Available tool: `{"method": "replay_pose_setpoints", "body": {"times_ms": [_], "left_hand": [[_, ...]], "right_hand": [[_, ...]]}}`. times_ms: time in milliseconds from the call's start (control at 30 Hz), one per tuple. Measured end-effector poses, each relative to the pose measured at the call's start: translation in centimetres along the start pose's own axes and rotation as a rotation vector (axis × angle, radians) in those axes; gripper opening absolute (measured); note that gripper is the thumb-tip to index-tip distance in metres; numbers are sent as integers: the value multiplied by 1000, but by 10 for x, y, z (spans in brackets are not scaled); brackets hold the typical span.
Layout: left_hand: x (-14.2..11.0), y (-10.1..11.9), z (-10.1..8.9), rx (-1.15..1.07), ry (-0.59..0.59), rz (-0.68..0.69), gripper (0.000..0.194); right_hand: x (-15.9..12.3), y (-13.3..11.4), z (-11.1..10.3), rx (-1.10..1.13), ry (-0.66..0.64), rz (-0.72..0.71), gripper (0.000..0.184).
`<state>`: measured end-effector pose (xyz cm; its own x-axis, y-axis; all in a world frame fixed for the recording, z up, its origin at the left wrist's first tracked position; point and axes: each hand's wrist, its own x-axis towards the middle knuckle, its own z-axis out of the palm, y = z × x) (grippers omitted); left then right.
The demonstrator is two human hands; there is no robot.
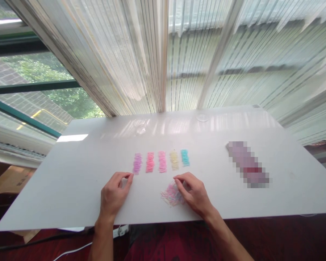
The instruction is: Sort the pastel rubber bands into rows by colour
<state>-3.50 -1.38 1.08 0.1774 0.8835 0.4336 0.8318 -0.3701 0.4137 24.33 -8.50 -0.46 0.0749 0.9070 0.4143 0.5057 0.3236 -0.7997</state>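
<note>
Five short columns of small thin coloured sticks lie side by side on the white table (70,188): a purple column (137,164), a coral-pink column (150,162), a light pink column (162,161), a pale yellow column (174,160) and a blue column (185,158). My left hand (114,192) pinches thumb and forefinger together at the lower end of the purple column; anything between the tips is too small to make out. Over a loose mixed pile of sticks (170,195), my right hand (192,192) has thumb and forefinger closed together. That hand covers the pile's right side.
A blurred-out flat purple object (247,165) lies on the right of the table. Two clear round pieces, one at the back left (141,129) and a clear disc (202,117), rest near the far edge. Sheer curtains (141,54) hang behind; a cardboard box (9,179) stands left.
</note>
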Motion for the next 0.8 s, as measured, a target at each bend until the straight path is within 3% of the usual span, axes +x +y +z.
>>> {"method": "replay_pose_setpoints", "body": {"times_ms": [100,433,667,800], "left_hand": [[-3,5,0,-66,6,29,22],[-10,14,1,-180,-130,69,14],[-7,66,18,-274,-402,227,16],[-8,83,25,-243,-470,256,14]], "right_hand": [[0,0,0,4,12,2,11],[-4,-2,-10,-36,-6,17,12],[-9,5,-18,-145,-32,-3,16],[-12,4,-15,-138,-61,-19,16]]}}
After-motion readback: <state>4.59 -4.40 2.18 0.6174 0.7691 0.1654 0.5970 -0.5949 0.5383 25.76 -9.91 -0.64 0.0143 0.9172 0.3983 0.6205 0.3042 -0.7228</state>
